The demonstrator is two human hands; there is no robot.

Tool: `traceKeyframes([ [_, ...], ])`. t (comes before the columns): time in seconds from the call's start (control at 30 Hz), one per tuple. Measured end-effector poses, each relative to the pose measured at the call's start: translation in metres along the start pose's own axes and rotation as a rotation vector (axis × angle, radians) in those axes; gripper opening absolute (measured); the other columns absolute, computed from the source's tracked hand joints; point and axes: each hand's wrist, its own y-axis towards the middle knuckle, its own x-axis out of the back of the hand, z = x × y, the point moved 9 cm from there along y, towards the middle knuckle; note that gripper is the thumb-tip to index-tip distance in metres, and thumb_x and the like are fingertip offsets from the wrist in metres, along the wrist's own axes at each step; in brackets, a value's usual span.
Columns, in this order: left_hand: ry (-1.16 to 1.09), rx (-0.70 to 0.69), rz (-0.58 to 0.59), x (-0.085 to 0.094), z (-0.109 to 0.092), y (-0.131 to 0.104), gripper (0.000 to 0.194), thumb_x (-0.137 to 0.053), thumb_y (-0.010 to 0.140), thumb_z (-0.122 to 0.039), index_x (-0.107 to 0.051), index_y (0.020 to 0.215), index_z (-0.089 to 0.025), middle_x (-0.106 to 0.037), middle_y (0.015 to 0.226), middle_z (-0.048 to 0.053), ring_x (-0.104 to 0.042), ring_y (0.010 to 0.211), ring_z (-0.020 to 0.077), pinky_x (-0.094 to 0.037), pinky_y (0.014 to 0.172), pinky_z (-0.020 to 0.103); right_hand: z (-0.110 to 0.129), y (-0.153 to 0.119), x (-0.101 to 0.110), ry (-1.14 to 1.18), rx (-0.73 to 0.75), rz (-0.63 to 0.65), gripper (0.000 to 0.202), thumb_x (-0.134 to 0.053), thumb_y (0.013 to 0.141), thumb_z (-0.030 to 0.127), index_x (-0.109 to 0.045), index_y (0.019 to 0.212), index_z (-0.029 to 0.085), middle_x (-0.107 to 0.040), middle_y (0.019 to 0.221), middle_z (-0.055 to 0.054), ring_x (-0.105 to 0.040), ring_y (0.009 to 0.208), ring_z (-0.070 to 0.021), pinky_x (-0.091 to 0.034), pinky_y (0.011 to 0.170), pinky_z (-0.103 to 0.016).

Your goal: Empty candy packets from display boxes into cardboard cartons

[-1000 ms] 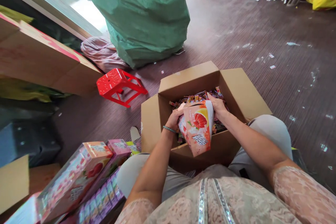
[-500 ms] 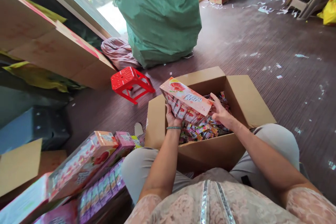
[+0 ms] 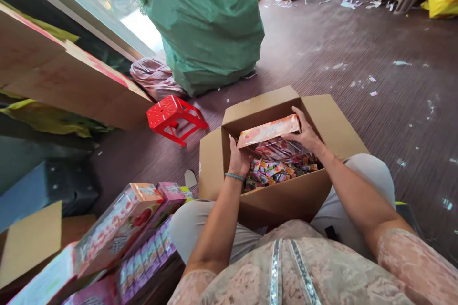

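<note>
Holding a wrapped pack (image 3: 270, 129) lengthwise between two bare hands, a seated person leans over an open cardboard carton (image 3: 282, 200) set between their knees. The pack has a peach-orange printed side facing up and a clear side, showing red packets, facing the person. It is inside the carton's mouth, towards the far wall, above a heap of loose, colourful sachets (image 3: 274, 171); whether it touches them is unclear. The left hand (image 3: 240, 158) cups the pack's left end, its fingers partly hidden. The right hand (image 3: 307, 134) clasps the right end, fingers spread over the top and thumb along the near edge. Steady handling probably calls for even, light pressure at both ends, since the thin wrapping could crease or slip. Keeping the pack level, with knuckles clear of the carton walls, should help. A red stool (image 3: 175, 116) stands beyond the carton's left flap.
</note>
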Motion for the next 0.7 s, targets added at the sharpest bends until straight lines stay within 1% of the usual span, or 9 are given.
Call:
traceKeyframes([
  [0.07,-0.008,-0.005,-0.031,0.004,0.003,-0.001,0.082,-0.024,0.11,-0.074,-0.076,0.128,-0.013,-0.081,0.112,0.017,-0.076,0.111,0.0322,-0.064,0.092,0.041,0.003,-0.005,-0.014,-0.029,0.04,0.015,0.129,-0.086,0.067,0.089,-0.035,0.171,0.031,-0.049,0.164,-0.015,-0.05,0.151,-0.0399,-0.038,0.132,-0.064],
  [0.17,-0.061,-0.043,-0.169,0.031,-0.001,-0.001,0.091,-0.015,0.11,-0.073,-0.076,0.125,-0.008,-0.081,0.104,0.018,-0.077,0.103,0.0301,-0.064,0.085,0.038,0.009,-0.016,-0.046,-0.073,0.135,0.087,0.138,-0.086,0.058,0.095,-0.038,0.17,0.028,-0.049,0.162,-0.018,-0.048,0.151,-0.0417,-0.036,0.133,-0.065],
  [0.23,-0.045,-0.123,-0.199,0.042,-0.01,-0.001,0.085,-0.019,0.111,-0.071,-0.078,0.122,-0.01,-0.08,0.099,0.015,-0.077,0.093,0.0263,-0.062,0.077,0.033,0.002,-0.017,-0.055,-0.058,0.1,0.071,0.14,-0.08,0.058,0.101,-0.04,0.168,0.026,-0.049,0.162,-0.019,-0.046,0.152,-0.0423,-0.033,0.134,-0.065],
  [0.33,0.039,-0.174,-0.182,0.041,-0.017,-0.005,0.073,-0.038,0.108,-0.074,-0.081,0.106,-0.015,-0.079,0.088,0.01,-0.073,0.074,0.0203,-0.055,0.062,0.027,-0.01,-0.012,-0.044,0.022,-0.014,-0.05,0.126,-0.064,0.068,0.107,-0.042,0.167,0.031,-0.046,0.167,-0.014,-0.04,0.156,-0.0391,-0.027,0.137,-0.064],
  [0.4,0.043,-0.175,-0.245,0.039,-0.017,-0.009,0.073,-0.037,0.109,-0.074,-0.08,0.098,-0.016,-0.078,0.083,0.009,-0.071,0.069,0.0185,-0.053,0.058,0.025,-0.008,-0.009,-0.039,0.047,-0.024,-0.055,0.126,-0.066,0.067,0.107,-0.042,0.167,0.033,-0.045,0.168,-0.012,-0.038,0.158,-0.0376,-0.025,0.138,-0.062],
  [0.47,0.02,-0.227,-0.291,0.034,-0.021,-0.014,0.071,-0.034,0.111,-0.069,-0.082,0.101,-0.018,-0.08,0.089,0.008,-0.075,0.077,0.0187,-0.055,0.062,0.025,-0.003,-0.008,-0.036,0.071,-0.031,-0.041,0.135,-0.071,0.061,0.107,-0.04,0.168,0.031,-0.044,0.168,-0.014,-0.039,0.157,-0.0379,-0.025,0.139,-0.059],
  [0.5,0.024,-0.26,-0.277,0.028,-0.023,-0.016,0.068,-0.034,0.112,-0.066,-0.082,0.105,-0.019,-0.081,0.094,0.007,-0.076,0.084,0.019,-0.057,0.065,0.024,-0.003,-0.009,-0.033,0.088,-0.055,-0.054,0.136,-0.07,0.06,0.108,-0.039,0.168,0.03,-0.043,0.169,-0.014,-0.038,0.157,-0.0382,-0.023,0.139,-0.06],
  [0.6,0.077,-0.296,-0.216,0.014,-0.03,-0.017,0.065,-0.038,0.112,-0.065,-0.083,0.103,-0.019,-0.082,0.097,0.008,-0.077,0.095,0.0199,-0.057,0.07,0.023,-0.002,-0.012,-0.023,0.106,-0.108,-0.125,0.127,-0.061,0.067,0.11,-0.038,0.167,0.034,-0.041,0.17,-0.011,-0.033,0.161,-0.0379,-0.017,0.14,-0.062],
  [0.7,0.069,-0.333,-0.304,0.018,-0.043,-0.022,0.064,-0.035,0.113,-0.061,-0.082,0.097,-0.02,-0.081,0.093,0.006,-0.077,0.097,0.021,-0.059,0.074,0.025,0.01,-0.015,-0.032,0.053,-0.022,-0.061,0.133,-0.068,0.065,0.107,-0.034,0.17,0.032,-0.043,0.167,-0.015,-0.037,0.158,-0.0387,-0.023,0.139,-0.061],
])
